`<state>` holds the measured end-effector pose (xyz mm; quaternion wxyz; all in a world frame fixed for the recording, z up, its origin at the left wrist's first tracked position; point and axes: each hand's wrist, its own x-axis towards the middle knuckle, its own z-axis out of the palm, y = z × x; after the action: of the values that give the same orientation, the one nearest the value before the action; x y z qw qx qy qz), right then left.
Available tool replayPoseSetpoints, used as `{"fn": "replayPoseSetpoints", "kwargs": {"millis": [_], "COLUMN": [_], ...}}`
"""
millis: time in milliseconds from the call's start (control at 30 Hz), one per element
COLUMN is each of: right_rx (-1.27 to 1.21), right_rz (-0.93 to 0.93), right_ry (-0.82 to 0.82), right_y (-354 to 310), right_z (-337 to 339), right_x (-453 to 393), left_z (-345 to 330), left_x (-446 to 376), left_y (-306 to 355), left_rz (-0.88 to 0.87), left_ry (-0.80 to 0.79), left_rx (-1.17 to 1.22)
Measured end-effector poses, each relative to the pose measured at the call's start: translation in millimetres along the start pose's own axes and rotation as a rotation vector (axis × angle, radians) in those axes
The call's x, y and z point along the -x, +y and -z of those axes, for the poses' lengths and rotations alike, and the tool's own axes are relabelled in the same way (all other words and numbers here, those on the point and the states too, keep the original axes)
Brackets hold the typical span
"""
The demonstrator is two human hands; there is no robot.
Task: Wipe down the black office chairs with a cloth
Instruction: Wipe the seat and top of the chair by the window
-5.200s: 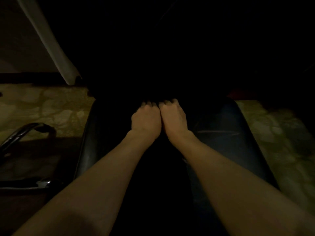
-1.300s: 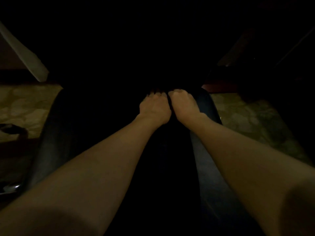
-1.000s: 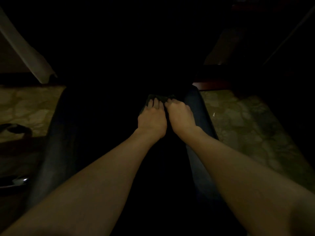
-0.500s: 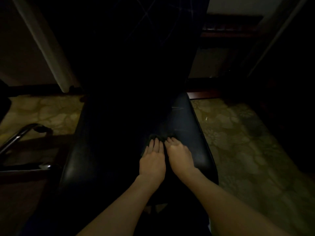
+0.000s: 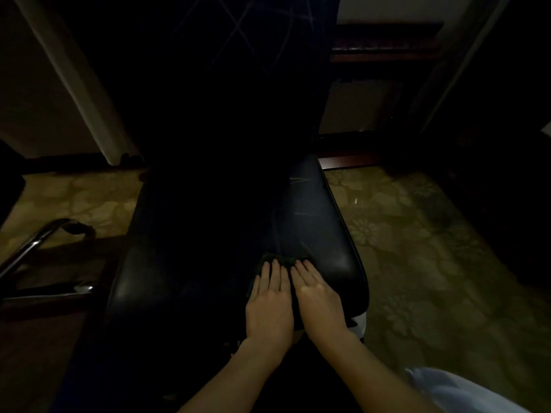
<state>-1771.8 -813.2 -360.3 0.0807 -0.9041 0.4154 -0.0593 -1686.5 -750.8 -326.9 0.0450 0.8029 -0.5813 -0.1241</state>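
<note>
Here, in dim light, two hands, the left hand (image 5: 269, 305) and right hand (image 5: 320, 299), lie flat with fingers straight, side by side, pressing one dark cloth (image 5: 275, 259) on the front of one black office chair (image 5: 316, 222) seat. Wiping seems underway; next likely calls for sweeping across unwiped seat.

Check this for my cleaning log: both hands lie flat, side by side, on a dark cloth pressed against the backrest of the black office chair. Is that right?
Not the backrest. The head view shows the left hand and right hand flat, side by side, on the dark cloth, which lies on the seat of the black office chair, near its front edge. The backrest rises untouched behind it.
</note>
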Motion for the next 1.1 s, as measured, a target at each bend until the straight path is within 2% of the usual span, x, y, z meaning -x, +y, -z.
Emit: {"fn": "replayPoseSetpoints", "kwargs": {"millis": [167, 367, 500, 700, 933, 1100], "right_rx": [0.019, 0.007, -0.008, 0.048, 0.128, 0.088], "right_rz": [-0.022, 0.018, 0.069, 0.072, 0.064, 0.076], "right_ry": [0.002, -0.011, 0.003, 0.050, 0.046, 0.026], "right_y": [18, 52, 73, 100, 120, 136], "right_z": [7, 7, 3, 0, -9, -13], "right_x": [-24, -96, -153, -243, -359, -387], "left_z": [-9, -12, -2, 4, 24, 30], "left_x": [-28, -100, -160, -254, -364, -392], "left_y": [12, 7, 2, -12, -34, -33], "left_rz": [0.002, 0.033, -0.011, -0.020, 0.003, 0.065], "left_ry": [0.114, 0.106, 0.070, 0.140, 0.026, -0.024], "left_rx": [0.008, 0.043, -0.005, -0.061, -0.089, -0.048]}}
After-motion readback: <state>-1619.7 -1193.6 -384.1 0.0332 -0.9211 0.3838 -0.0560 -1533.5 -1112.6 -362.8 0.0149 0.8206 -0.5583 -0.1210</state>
